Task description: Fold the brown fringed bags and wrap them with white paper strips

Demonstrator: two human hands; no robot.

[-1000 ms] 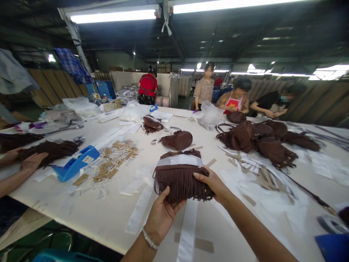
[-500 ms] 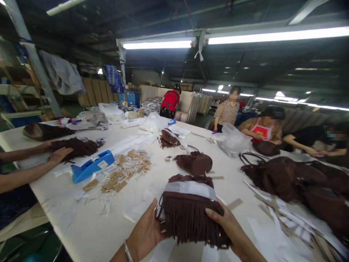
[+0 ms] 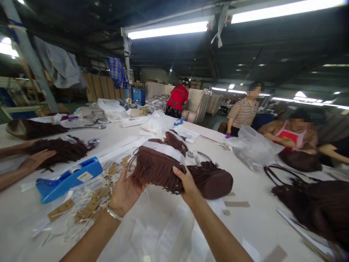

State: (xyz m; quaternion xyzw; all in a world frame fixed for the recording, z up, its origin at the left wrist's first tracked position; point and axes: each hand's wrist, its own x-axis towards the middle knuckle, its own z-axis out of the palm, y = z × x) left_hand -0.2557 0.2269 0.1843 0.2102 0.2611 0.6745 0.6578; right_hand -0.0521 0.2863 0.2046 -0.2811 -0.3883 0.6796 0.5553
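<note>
Between my two hands a dark brown fringed bag (image 3: 156, 169) is held above the white table (image 3: 174, 233), with a pale strip (image 3: 163, 150) wrapped around its upper part. My left hand (image 3: 127, 193) supports its left end from below, the thumb pointing up and the fingers partly hidden under the fringe. At the right end my right hand (image 3: 187, 180) grips the bag, thumb on the front and the other fingers out of sight behind. Just right of it lies another brown fringed bag (image 3: 215, 180). A smaller brown fringed piece (image 3: 176, 141) sits behind.
A blue tape dispenser (image 3: 71, 178) and a heap of brown tags (image 3: 92, 207) with white strings lie on the left. Another person's hands (image 3: 35, 162) rest on a fringed bag at far left. Brown bags (image 3: 313, 207) and a plastic bag (image 3: 251, 149) occupy the right.
My hands have carried the fringed bag forward and to the left, away from me, tilting it. The camera view has also shifted. Both hands keep hold of the bag.
</note>
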